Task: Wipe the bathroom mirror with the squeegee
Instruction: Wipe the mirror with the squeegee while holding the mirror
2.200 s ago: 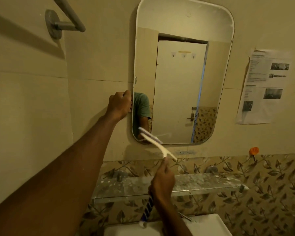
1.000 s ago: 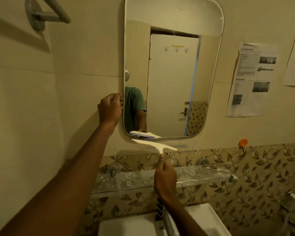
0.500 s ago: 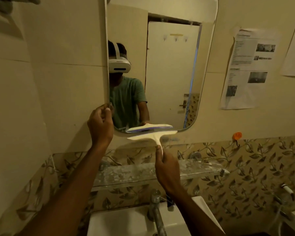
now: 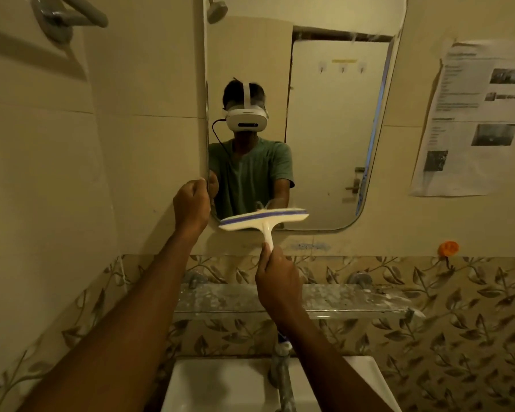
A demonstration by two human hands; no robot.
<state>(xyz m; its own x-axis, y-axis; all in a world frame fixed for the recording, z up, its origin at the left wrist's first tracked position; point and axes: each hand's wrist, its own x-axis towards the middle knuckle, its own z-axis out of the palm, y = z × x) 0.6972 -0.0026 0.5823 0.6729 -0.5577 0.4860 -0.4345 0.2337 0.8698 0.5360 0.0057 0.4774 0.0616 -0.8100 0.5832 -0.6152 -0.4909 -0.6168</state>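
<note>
A rounded rectangular mirror (image 4: 333, 138) hangs on the cream tiled wall and reflects a person in a green shirt with a white headset. My left hand (image 4: 191, 205) is closed on the mirror's left edge near its bottom corner. My right hand (image 4: 275, 278) grips the handle of a white squeegee (image 4: 263, 220) with a blue blade strip. The squeegee's blade lies almost level along the mirror's bottom edge, at its left half.
A glass shelf (image 4: 354, 301) runs below the mirror, above a white sink (image 4: 220, 385) with a metal tap (image 4: 280, 373). Printed papers (image 4: 476, 120) are taped to the wall at the right, with an orange hook (image 4: 448, 248) beneath. A grey towel bar (image 4: 69, 16) sticks out at top left.
The squeegee has come down to the mirror's bottom edge and turned level. My view has shifted right, so the person's reflection now fills the mirror's left side. My left hand keeps its hold.
</note>
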